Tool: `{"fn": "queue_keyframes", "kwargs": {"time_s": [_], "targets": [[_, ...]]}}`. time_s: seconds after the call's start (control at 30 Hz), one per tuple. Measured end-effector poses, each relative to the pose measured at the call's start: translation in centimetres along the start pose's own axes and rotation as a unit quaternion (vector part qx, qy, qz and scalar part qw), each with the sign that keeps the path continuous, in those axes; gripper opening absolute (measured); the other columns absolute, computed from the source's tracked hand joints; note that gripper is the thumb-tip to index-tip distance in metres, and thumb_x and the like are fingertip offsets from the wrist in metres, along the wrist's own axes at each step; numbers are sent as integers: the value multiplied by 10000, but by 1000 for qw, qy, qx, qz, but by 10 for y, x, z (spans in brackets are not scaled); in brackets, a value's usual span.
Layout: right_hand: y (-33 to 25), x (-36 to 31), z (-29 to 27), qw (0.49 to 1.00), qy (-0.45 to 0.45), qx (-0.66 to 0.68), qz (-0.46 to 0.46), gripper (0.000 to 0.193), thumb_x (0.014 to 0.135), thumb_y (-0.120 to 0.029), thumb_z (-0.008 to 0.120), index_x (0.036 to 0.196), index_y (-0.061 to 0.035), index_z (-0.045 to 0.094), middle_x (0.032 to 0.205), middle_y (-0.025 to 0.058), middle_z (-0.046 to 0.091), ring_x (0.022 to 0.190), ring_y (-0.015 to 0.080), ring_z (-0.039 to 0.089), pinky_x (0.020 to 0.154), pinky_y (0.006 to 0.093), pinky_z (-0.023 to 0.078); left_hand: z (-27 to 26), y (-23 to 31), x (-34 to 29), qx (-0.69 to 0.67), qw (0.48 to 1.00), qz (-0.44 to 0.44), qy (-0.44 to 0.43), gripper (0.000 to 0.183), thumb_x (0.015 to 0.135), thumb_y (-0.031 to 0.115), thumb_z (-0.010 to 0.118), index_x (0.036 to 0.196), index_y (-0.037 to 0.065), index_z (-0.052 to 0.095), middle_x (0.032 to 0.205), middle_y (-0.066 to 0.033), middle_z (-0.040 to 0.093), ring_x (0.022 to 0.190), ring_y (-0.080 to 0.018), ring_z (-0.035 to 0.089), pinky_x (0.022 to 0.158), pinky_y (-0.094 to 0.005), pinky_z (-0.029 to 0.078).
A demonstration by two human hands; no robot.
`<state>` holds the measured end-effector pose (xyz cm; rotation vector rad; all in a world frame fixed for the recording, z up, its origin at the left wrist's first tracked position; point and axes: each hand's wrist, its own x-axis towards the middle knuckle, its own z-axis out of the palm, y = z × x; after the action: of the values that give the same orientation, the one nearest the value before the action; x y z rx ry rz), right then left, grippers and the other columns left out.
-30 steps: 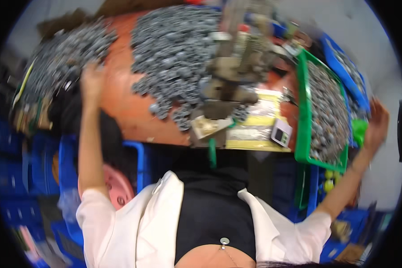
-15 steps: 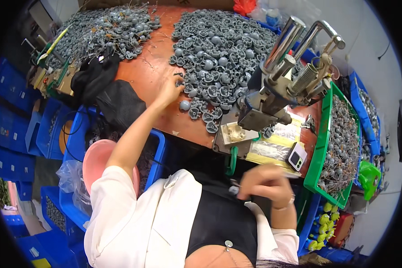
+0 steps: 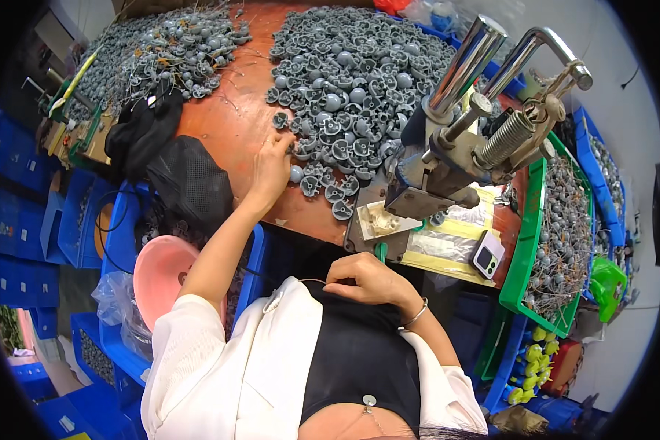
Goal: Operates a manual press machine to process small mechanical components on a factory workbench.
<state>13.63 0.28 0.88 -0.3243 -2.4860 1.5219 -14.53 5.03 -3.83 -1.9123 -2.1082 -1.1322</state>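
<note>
A large pile of grey plastic half-shells (image 3: 359, 95) covers the middle of the reddish-brown table (image 3: 224, 121). At the pile's near left edge my left hand (image 3: 271, 174) has its fingers curled together around a small grey half-shell (image 3: 292, 148), partly hidden by the fingertips. A loose half-shell (image 3: 280, 119) lies just beyond those fingers. My right hand (image 3: 370, 279) is closed in front of my body, below the table edge. From its fingers a thin wire (image 3: 312, 280) runs out to the left; whatever else it holds is hidden.
A metal hand press (image 3: 462, 139) with a spring and lever stands right of the pile, a small white box (image 3: 381, 221) at its base. A phone (image 3: 487, 255) lies near the table edge. Green crate (image 3: 539, 235) at right; pink basin (image 3: 165, 275) and black cloth (image 3: 191, 176) at left.
My right hand has moved left and up, nearer the table edge. My left hand has drawn slightly nearer along the pile's edge. The loose half-shell now lies apart from its fingers.
</note>
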Motion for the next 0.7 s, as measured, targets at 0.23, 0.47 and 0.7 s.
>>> {"fn": "queue_keyframes", "kwargs": {"time_s": [0.23, 0.47, 0.7], "targets": [[0, -1, -5, 996, 20, 87, -14, 151, 856, -120, 721, 816, 14, 667, 729, 99, 636, 657, 226, 610, 599, 330, 473, -26, 27, 9, -33, 997, -36, 60, 328, 819, 81, 720, 1135, 32, 650, 1080, -149, 660, 846, -320, 668, 716, -416, 532], [4, -9, -14, 975, 28, 216, -47, 136, 883, -99, 705, 803, 11, 691, 743, 65, 670, 675, 146, 620, 634, 285, 470, 10, 123, -52, -345, 927, 60, -133, 443, 700, 215, 848, 1076, 54, 679, 1058, -94, 630, 1000, -278, 552, 875, -379, 446], [-8, -17, -8, 963, 96, 249, 45, 106, 889, -89, 688, 826, -6, 710, 754, 54, 685, 646, 119, 631, 580, 250, 469, 21, 141, -53, -210, 966, 36, -150, 511, 668, 222, 863, 1098, 27, 667, 1199, -135, 560, 1113, -319, 486, 954, -408, 418]]}}
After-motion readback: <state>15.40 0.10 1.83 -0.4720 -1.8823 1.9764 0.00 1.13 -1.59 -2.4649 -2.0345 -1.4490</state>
